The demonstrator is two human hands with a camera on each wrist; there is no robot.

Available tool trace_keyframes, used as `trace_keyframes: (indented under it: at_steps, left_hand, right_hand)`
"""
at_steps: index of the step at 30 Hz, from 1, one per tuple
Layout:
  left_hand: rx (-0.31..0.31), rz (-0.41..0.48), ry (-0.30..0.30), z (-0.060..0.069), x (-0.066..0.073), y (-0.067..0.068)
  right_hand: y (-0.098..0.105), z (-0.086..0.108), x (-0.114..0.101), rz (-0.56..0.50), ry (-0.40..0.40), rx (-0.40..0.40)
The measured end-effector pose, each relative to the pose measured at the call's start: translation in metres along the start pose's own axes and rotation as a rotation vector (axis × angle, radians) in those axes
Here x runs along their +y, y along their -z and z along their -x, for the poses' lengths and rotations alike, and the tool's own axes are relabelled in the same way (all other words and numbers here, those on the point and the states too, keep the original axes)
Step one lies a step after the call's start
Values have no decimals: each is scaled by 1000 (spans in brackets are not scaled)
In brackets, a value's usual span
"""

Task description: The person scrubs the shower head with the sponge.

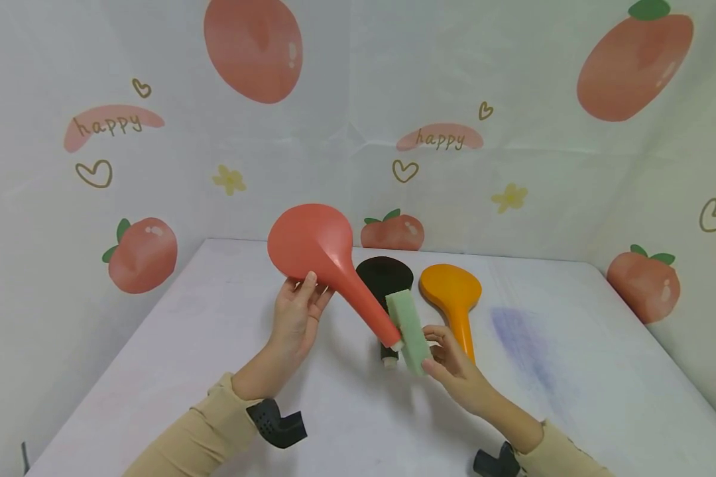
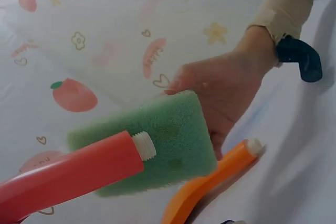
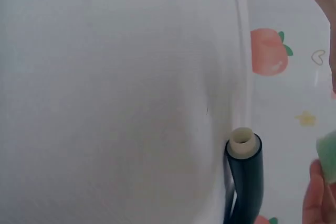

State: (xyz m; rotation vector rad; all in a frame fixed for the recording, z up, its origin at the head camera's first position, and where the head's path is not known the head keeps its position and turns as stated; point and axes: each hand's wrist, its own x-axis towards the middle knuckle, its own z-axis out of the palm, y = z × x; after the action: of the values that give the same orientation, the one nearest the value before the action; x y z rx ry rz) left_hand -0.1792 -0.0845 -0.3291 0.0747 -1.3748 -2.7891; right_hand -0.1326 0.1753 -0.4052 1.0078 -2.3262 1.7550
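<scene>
A red handheld shower head is held up by my left hand, which grips the lower edge of its round head. Its handle slants down to the right and ends in a white thread. In my right hand a green sponge is pinched at its edge, beside that threaded end. Whether sponge and handle touch, I cannot tell. The left wrist view shows the sponge's broad face behind the thread. The right wrist view catches only the sponge's edge and some fingers.
Behind the sponge lies a black shower head, partly covered. An orange shower head lies to its right on the white table. A purple smudge marks the tabletop at right. A printed curtain hangs behind.
</scene>
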Motion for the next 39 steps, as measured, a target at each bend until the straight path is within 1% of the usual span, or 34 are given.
trace_keyframes:
  at_steps: [2, 4, 6, 8, 12, 16, 19, 21, 23, 25, 27, 29, 32, 36, 37, 39]
  left_hand:
    - [11, 16, 3, 0, 0, 0]
    - [17, 27, 4, 0, 0, -1]
    - [20, 30, 5, 1, 0, 0]
    - [25, 34, 6, 1, 0, 1]
    - [46, 36, 14, 2, -1, 1]
    - [62, 26, 25, 4, -3, 1]
    - [69, 12, 33, 4, -3, 1]
    - [71, 5, 35, 4, -4, 1]
    - [70, 4, 38, 4, -4, 2]
    - [66, 6, 38, 4, -4, 2]
    - [60, 11, 38, 3, -4, 2]
    - [57, 18, 41, 4, -3, 2]
    - [52, 23, 43, 3, -3, 3]
    - [48, 30, 53, 3, -2, 2]
    - [49, 32, 57, 3, -2, 2]
    - [43, 34, 58, 3, -2, 2]
  right_hand:
    - [-2, -1, 0, 83, 88, 37]
    - [-4, -2, -1, 200, 171, 93]
    - [-5, -2, -3, 297, 218, 141]
    - [-6, -3, -3, 371, 261, 174]
    - [-7, -5, -3, 492, 376, 208]
    - [-7, -9, -2, 659, 581, 240]
    - [-8, -12, -1, 791, 707, 262]
    - [-8, -13, -1, 843, 747, 271]
    - [-9, -13, -1, 846, 742, 275]
    - [-10, -12, -2, 814, 690, 282]
    - [-10, -9, -3, 749, 596, 276]
    - [-10, -7, -5, 671, 480, 269]
    - [-9, -6, -7, 569, 333, 278]
    - [-8, -7, -7, 413, 212, 291]
    - [-8, -7, -7, 360, 174, 278]
    - [-7, -7, -8, 221, 96, 226]
